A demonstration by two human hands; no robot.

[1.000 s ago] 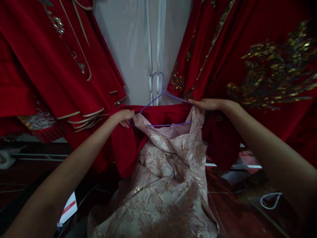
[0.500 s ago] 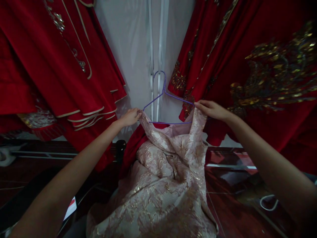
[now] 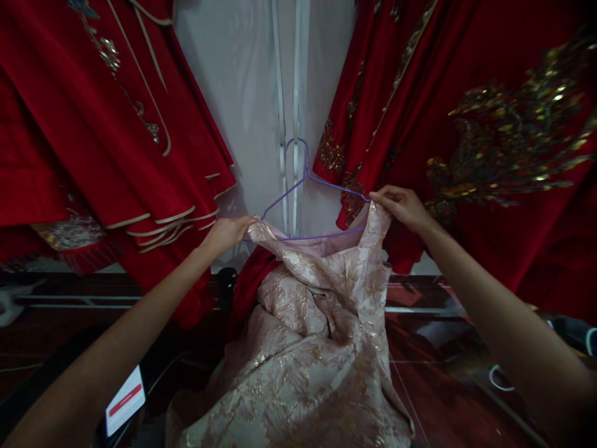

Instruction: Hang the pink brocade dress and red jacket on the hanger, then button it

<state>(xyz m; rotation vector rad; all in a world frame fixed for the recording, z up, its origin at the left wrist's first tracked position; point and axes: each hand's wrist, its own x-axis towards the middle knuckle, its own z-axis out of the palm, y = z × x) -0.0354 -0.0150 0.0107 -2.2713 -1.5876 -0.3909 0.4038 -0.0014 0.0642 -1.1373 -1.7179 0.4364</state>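
Observation:
A pale pink and gold brocade dress (image 3: 321, 348) hangs down in front of me, its shoulder straps over a purple wire hanger (image 3: 306, 174). My left hand (image 3: 229, 234) pinches the left strap at the hanger's end, pulled outward. At the opposite end, my right hand (image 3: 402, 204) pinches the right strap, thumb and fingers closed at the hanger's tip. The hanger's hook points up, in front of the metal uprights. Behind the dress's left side shows a dark red cloth (image 3: 254, 283).
Red garments with pale trim (image 3: 153, 124) hang on the left. Others with gold sequin embroidery (image 3: 508, 143) hang on the right. Two metal uprights (image 3: 296, 81) stand before a pale wall. A lit phone (image 3: 125, 401) lies low at left, above the dark red floor (image 3: 448, 398).
My left hand has moved left and slightly down, drawing the left strap outward and widening the neckline. My right hand stays nearly in place, still at the right strap.

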